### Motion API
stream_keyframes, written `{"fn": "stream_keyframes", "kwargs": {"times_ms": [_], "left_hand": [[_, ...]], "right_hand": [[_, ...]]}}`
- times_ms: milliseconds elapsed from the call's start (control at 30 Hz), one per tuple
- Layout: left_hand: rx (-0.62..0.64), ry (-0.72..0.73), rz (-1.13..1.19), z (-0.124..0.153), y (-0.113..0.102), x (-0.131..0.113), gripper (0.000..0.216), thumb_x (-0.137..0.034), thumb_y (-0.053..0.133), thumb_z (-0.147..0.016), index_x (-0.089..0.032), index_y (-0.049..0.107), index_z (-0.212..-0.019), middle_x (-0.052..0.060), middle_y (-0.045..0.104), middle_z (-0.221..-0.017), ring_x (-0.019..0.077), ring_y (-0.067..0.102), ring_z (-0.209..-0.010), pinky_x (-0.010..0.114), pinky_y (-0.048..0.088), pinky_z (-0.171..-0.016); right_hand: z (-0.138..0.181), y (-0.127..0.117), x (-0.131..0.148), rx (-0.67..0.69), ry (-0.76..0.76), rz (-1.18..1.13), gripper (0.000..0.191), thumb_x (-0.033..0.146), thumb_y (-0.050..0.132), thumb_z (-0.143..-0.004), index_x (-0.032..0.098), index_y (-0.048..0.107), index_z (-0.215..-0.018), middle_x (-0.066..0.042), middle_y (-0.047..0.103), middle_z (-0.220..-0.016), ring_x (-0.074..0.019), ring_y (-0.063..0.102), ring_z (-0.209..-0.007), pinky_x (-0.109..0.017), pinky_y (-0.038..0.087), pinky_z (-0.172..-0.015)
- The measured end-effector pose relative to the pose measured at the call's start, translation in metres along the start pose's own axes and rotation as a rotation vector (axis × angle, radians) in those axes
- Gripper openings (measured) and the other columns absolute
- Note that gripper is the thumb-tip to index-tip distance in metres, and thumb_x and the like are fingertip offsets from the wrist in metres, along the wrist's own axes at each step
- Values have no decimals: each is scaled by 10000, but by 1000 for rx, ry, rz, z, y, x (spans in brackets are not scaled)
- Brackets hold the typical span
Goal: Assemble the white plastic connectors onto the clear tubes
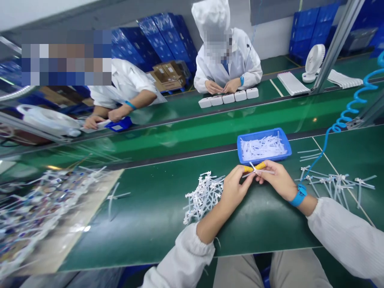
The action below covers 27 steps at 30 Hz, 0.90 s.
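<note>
Both my hands meet over the green table, just in front of a blue tray [264,161] full of loose white strips [264,146]. Between their fingertips is a small white strip piece [255,171] with thin translucent arms sticking out. My left hand [234,187] pinches it from the left, and my right hand [278,181] grips it from the right. Yellow covers sit on a finger of each hand. A heap of similar white strip pieces [204,196] lies beside my left wrist. More crossed strip pieces [339,182] are spread beyond my right wrist, which wears a blue band [299,195].
A coiled blue cord [342,120] hangs at the right. On the left, a pale board [72,212] carries many blurred small parts; one crossed strip [115,196] lies beside it. Across the line, two co-workers handle white cases [228,98] and a blue object [119,125].
</note>
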<state>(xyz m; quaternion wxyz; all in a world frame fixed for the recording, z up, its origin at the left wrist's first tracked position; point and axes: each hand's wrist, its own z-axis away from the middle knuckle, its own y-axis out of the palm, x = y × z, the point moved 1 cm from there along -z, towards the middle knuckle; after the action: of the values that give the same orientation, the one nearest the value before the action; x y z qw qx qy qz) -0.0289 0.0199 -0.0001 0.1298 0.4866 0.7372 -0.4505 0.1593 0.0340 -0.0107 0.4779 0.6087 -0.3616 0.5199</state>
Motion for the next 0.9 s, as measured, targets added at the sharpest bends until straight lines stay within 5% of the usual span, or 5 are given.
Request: {"fn": "stream_keyframes", "kwargs": {"times_ms": [233, 433, 633, 900], "left_hand": [[31, 103, -1, 0, -3, 3, 88, -198, 668, -1067, -189, 742, -1113, 66, 801, -1019, 182, 770, -934, 280, 609, -872], [-36, 14, 28, 0, -6, -1, 80, -247, 709, -1050, -188, 748, -1012, 51, 800, -943, 176, 766, -850, 273, 609, -800], [-113, -93, 149, 2, -5, -6, 131, -296, 725, -1035, -191, 751, -960, 41, 783, -894, 176, 748, -808, 270, 596, -764], [-109, -200, 289, 6, -2, -13, 160, -336, 749, -1007, -196, 761, -931, 34, 764, -853, 174, 724, -761, 265, 574, -711]], "right_hand": [[-3, -2, -4, 17, 38, -63, 449, 584, 870, -847, 171, 719, -935, -23, 723, -779, -143, 660, -641, -273, 561, -621], [4, 0, -4, -70, -74, 64, 316, 510, 725, -991, 202, 670, -1035, -6, 685, -801, -151, 658, -678, -256, 547, -600], [13, 7, 0, -31, -230, 189, 324, 301, 630, -1049, 261, 622, -1371, -65, 739, -1137, -193, 733, -978, -304, 634, -799], [17, 10, 3, 47, -223, 193, 277, 248, 610, -1058, 252, 679, -1326, -62, 786, -1130, -183, 781, -907, -298, 665, -780]]}}
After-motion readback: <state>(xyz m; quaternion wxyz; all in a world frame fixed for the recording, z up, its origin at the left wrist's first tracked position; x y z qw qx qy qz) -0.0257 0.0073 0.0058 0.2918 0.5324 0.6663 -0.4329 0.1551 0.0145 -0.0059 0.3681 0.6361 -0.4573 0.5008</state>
